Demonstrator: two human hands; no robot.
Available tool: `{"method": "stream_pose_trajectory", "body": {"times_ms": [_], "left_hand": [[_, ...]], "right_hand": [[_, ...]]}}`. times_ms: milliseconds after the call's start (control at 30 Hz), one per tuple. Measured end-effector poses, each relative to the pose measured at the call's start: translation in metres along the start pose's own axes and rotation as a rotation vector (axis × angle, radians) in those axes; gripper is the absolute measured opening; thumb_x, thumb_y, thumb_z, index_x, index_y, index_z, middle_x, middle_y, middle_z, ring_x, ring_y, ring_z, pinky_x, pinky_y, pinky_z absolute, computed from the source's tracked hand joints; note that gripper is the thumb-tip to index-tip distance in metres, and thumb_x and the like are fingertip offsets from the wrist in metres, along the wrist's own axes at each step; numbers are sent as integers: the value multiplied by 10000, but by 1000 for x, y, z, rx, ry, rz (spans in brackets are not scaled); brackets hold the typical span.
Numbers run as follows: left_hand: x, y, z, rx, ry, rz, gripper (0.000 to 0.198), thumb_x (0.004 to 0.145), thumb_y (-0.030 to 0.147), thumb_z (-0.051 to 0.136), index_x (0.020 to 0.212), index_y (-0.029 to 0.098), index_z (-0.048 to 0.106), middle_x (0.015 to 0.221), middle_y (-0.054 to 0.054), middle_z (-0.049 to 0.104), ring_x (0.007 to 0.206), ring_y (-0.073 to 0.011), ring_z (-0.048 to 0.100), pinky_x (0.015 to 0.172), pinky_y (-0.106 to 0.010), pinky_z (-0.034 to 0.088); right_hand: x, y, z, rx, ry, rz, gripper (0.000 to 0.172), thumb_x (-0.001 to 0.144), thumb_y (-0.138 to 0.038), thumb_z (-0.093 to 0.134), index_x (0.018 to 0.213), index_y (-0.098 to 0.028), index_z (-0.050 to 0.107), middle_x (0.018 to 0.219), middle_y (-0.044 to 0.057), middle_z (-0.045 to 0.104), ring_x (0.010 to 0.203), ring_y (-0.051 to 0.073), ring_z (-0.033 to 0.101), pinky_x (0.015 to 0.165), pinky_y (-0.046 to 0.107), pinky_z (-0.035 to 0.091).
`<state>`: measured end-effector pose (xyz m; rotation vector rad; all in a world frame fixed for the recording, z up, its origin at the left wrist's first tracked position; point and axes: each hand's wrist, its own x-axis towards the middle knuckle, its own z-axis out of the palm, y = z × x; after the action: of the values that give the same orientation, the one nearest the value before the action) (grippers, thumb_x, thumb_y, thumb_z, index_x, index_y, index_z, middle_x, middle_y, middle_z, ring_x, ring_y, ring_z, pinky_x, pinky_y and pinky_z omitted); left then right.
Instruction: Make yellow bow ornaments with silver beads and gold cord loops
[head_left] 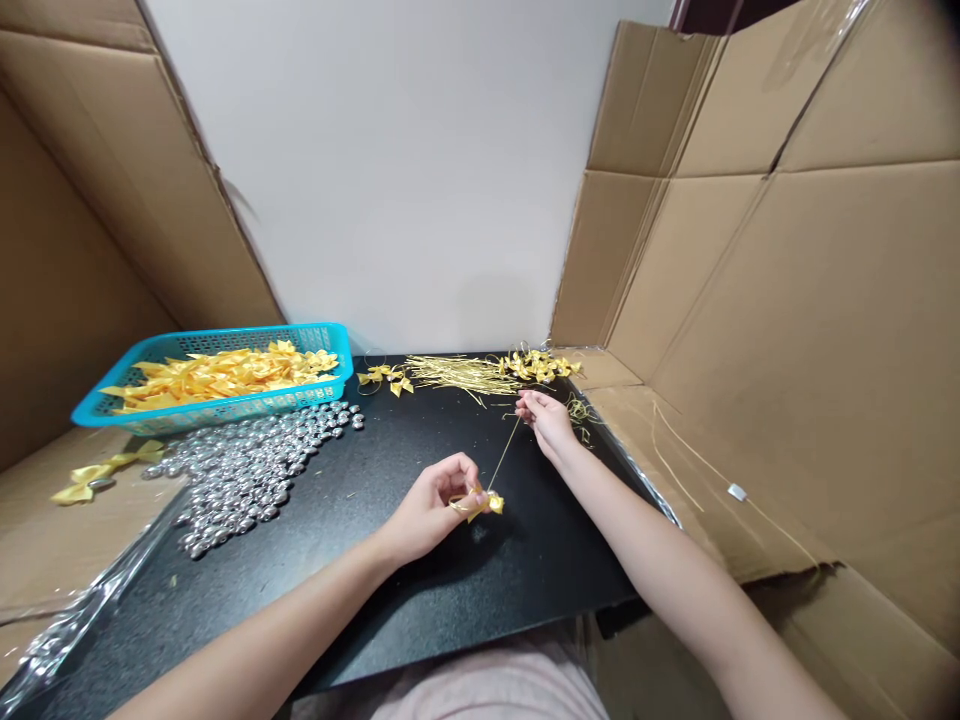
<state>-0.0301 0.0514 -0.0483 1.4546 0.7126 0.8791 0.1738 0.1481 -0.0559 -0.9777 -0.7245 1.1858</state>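
My left hand point(442, 500) is closed on a small yellow ribbon bow point(491, 502), held a little above the black tabletop. A thin gold cord point(505, 452) runs taut from the bow up to my right hand point(546, 420), whose fingertips are pinched on its far end. A loop of the same cord shows by my left fingers. Just behind my right hand lie a pile of gold cord lengths point(461, 374) and a cluster of yellow bows with cord loops point(536, 365).
At the left stands a turquoise basket point(214, 408) full of yellow bows. Many silver beads point(251, 470) are spread in front of it. Loose bows point(90, 480) lie on cardboard at far left. Cardboard walls point(810, 300) flank the black table point(360, 600); cord scraps point(581, 412) lie at its right edge.
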Motion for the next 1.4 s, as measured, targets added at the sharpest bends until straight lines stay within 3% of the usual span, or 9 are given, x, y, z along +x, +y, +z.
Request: {"method": "stream_pose_trajectory", "body": {"times_ms": [167, 300, 400, 500, 633, 933, 1267, 1400], "left_hand": [[-3, 2, 2, 26, 44, 12, 289, 780, 339, 712, 749, 190, 466, 691, 23, 613, 685, -128, 614, 642, -226, 429], [-3, 4, 2, 88, 102, 35, 238, 789, 354, 696, 789, 180, 534, 689, 24, 604, 653, -119, 587, 640, -228, 426], [-2, 4, 2, 119, 95, 21, 231, 795, 369, 685, 826, 174, 567, 688, 16, 615, 637, -120, 575, 622, -227, 420], [-2, 2, 1, 132, 90, 18, 225, 802, 373, 677, 816, 171, 578, 685, 18, 614, 619, -113, 555, 603, -219, 407], [-2, 0, 1, 136, 71, 20, 219, 809, 372, 669, 786, 167, 595, 684, 14, 617, 612, -111, 540, 597, -218, 400], [-2, 3, -2, 95, 63, 24, 226, 786, 377, 676, 788, 158, 621, 708, -20, 641, 649, -144, 582, 642, -250, 447], [-3, -1, 1, 129, 92, 37, 221, 791, 354, 690, 786, 169, 568, 702, 1, 625, 617, -116, 560, 607, -224, 428], [-4, 0, 1, 172, 87, 78, 192, 809, 311, 675, 827, 182, 534, 704, 15, 603, 624, -108, 544, 615, -216, 420]], "right_hand": [[-8, -11, 4, 78, -104, 78, 169, 695, -278, 755, 750, -189, 622, 564, -52, 559, 462, 72, 486, 561, 256, 473], [-25, -27, 11, 154, -245, 135, 120, 788, -289, 680, 795, -217, 584, 539, -96, 427, 412, 44, 341, 552, 231, 457], [-40, -39, 15, 185, -349, 164, 123, 828, -325, 638, 820, -240, 550, 526, -107, 312, 396, 53, 204, 441, 178, 336], [-50, -49, 17, 195, -436, 197, 142, 824, -340, 634, 829, -238, 537, 541, -96, 270, 417, 69, 156, 387, 169, 174], [-56, -55, 17, 204, -514, 236, 106, 831, -300, 591, 800, -215, 536, 544, -89, 229, 435, 77, 115, 398, 183, 125], [-55, -51, 17, 198, -537, 232, 110, 842, -287, 564, 771, -212, 527, 540, -88, 202, 443, 83, 88, 409, 192, 115], [-57, -48, 16, 205, -594, 188, 210, 798, -389, 668, 848, -251, 518, 556, -98, 204, 433, 65, 87, 411, 185, 93], [-55, -49, 15, 84, -522, 106, 241, 792, -425, 668, 818, -245, 510, 525, -110, 199, 406, 55, 97, 399, 182, 96]]}}
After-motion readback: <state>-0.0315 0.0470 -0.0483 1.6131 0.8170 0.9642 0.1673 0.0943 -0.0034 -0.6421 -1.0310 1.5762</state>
